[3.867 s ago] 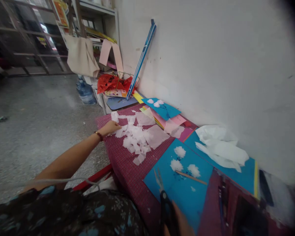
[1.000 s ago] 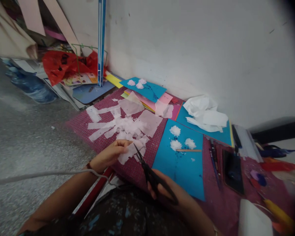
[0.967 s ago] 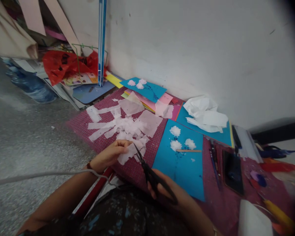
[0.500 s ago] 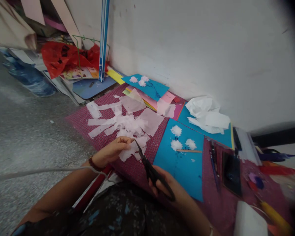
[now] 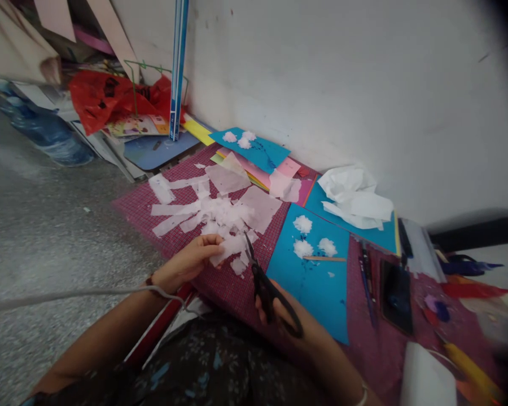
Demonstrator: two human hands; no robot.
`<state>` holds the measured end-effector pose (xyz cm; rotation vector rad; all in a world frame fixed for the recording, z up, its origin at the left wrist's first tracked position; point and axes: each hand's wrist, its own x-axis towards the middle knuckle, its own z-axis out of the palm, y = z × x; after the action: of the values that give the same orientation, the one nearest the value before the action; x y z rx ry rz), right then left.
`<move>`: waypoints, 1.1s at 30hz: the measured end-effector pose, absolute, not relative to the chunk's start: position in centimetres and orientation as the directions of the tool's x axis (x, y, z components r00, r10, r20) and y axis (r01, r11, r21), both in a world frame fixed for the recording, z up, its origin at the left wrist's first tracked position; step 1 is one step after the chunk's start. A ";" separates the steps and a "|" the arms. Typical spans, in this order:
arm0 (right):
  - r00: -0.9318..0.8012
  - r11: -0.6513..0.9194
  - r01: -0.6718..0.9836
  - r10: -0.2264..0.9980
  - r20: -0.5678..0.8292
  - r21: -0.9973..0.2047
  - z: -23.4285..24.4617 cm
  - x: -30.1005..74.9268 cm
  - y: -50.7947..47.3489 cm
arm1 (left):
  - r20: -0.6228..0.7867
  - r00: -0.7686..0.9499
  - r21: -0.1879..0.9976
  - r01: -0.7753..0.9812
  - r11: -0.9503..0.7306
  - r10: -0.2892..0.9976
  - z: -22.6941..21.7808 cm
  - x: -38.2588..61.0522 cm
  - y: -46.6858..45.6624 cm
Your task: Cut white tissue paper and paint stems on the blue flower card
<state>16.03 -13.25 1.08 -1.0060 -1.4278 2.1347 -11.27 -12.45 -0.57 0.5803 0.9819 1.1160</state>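
My left hand (image 5: 192, 260) pinches a pale pink tissue paper piece (image 5: 231, 246) over the red checked mat (image 5: 220, 285). My right hand (image 5: 294, 324) grips black scissors (image 5: 265, 285), blades pointing up at the tissue piece's right edge. A small cut scrap (image 5: 238, 266) lies just below. A heap of pink tissue strips (image 5: 214, 211) is spread on the mat behind my hands. Right of the scissors lies a blue card (image 5: 315, 270) with three white tissue puffs (image 5: 309, 239) and a wooden stick (image 5: 324, 259).
Crumpled white paper (image 5: 355, 194) lies on a second blue sheet by the wall. Another blue card (image 5: 254, 146) tops a stack of coloured papers. A dark phone (image 5: 395, 296) and pens (image 5: 366, 270) lie at right. A red plastic bag (image 5: 110, 96) sits beyond on the left.
My left hand brought a tissue piece from the heap toward me. The scissors rose to it, swung more upright, and a small scrap now lies below the held piece.
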 end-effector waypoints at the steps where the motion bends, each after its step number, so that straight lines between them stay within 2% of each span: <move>1: -0.667 -0.419 0.061 0.658 -0.349 -0.906 1.1 16.3 -13.4 | -0.348 0.077 0.812 -0.473 0.342 0.934 -0.5 -11.3 -12.4; 7: -0.636 -0.501 0.101 0.632 -0.443 -0.859 1.9 17.7 -14.7 | -0.327 -0.074 0.807 -0.541 0.237 0.942 0.3 -10.9 -11.5; 10: -0.670 -0.459 0.144 0.607 -0.428 -0.877 2.3 17.5 -15.0 | -0.338 -0.024 0.795 -0.542 0.272 0.941 0.3 -10.4 -11.4; 15: -0.683 -0.437 0.111 0.618 -0.388 -0.893 2.5 16.5 -14.7 | -0.356 0.115 0.792 -0.489 0.365 0.927 -0.2 -9.7 -11.7; 18: -0.678 -0.385 0.122 0.641 -0.360 -0.915 2.5 16.1 -14.3 | -0.345 0.124 0.795 -0.489 0.360 0.930 -0.4 -9.7 -11.8; 23: -0.744 -0.324 0.117 0.597 -0.299 -0.939 1.9 15.7 -13.2 | -0.324 0.116 0.801 -0.495 0.337 0.939 -0.5 -9.7 -11.7; 33: -0.666 -0.374 0.192 0.630 -0.400 -0.907 1.5 15.4 -13.2 | -0.313 0.132 0.796 -0.505 0.335 0.941 -0.2 -9.6 -11.3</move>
<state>15.35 -13.18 1.51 -1.0955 -1.5515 2.1160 -9.56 -11.29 -0.24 0.5859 0.9199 1.1402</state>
